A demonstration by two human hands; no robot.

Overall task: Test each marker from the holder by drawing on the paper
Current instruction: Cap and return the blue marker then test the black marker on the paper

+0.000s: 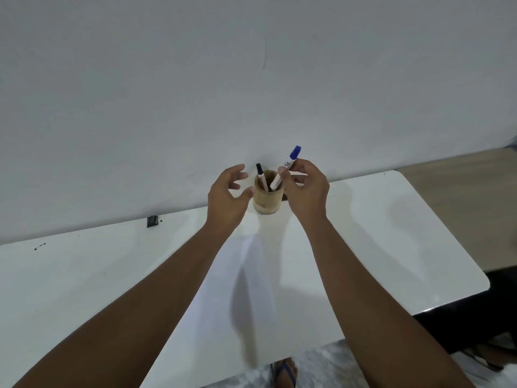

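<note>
A round wooden holder (265, 201) stands at the far edge of the white table (391, 233), against the wall. Two markers lean in it: one with a black cap (261, 176) on the left and one with a blue cap (288, 163) on the right. My right hand (305, 189) pinches the blue-capped marker at its upper barrel, its lower end still inside the holder. My left hand (228, 196) hovers open just left of the holder, thumb close to its rim. A white sheet of paper (237, 289) lies on the table between my forearms.
A small dark clip-like object (152, 221) sits at the table's back edge on the left. The table's right corner is rounded, with floor beyond it. A foot in a blue sandal (284, 372) shows under the near edge.
</note>
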